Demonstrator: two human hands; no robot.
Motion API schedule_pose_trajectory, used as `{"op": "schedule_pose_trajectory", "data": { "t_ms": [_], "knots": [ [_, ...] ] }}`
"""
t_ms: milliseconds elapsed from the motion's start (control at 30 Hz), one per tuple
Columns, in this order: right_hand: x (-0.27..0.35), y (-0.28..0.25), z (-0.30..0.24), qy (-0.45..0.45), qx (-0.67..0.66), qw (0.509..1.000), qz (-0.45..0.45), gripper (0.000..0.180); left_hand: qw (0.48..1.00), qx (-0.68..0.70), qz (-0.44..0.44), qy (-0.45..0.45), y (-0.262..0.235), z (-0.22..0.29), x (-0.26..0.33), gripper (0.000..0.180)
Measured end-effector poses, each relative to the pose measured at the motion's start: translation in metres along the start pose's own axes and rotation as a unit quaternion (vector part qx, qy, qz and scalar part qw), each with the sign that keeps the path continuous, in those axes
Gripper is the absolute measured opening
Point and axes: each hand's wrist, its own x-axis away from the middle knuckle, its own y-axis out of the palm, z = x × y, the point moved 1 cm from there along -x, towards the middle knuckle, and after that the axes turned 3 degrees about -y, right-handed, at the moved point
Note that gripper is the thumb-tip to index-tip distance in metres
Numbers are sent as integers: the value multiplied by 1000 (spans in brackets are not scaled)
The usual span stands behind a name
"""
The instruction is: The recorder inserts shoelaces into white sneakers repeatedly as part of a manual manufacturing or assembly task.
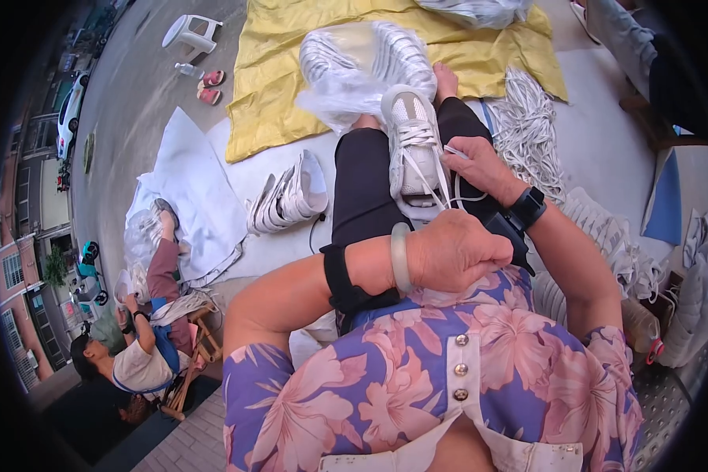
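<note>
A white and grey sneaker [406, 179] rests on my lap between my thighs, with its toe pointing away from me. White shoelaces [418, 138] criss-cross its front, and loose ends trail from the top. My left hand [462, 248] is closed in a fist near my waist, and a taut length of lace runs from the shoe to it. Just right of the shoe, my right hand [482, 167] pinches a white lace between thumb and fingers. A loop of lace hangs below that hand.
Stacked shoe uppers in plastic [342, 59] lie on a yellow sheet [263, 102] ahead. More stacked uppers [287, 197] sit left, and a heap of laces [527, 130] lies right. A white stool [191, 33] stands far left. Another person [145, 358] sits at the lower left.
</note>
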Motion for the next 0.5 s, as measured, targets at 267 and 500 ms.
{"op": "schedule_pose_trajectory", "data": {
  "t_ms": [267,500],
  "knots": [
    [-7,11,-18,118,15,991,-65,22,997,-31,-27,60,3,5,3,20],
    [18,13,-42,-31,150,979,-135,18,996,-4,-76,55,14,8,14,18]
  ]
}}
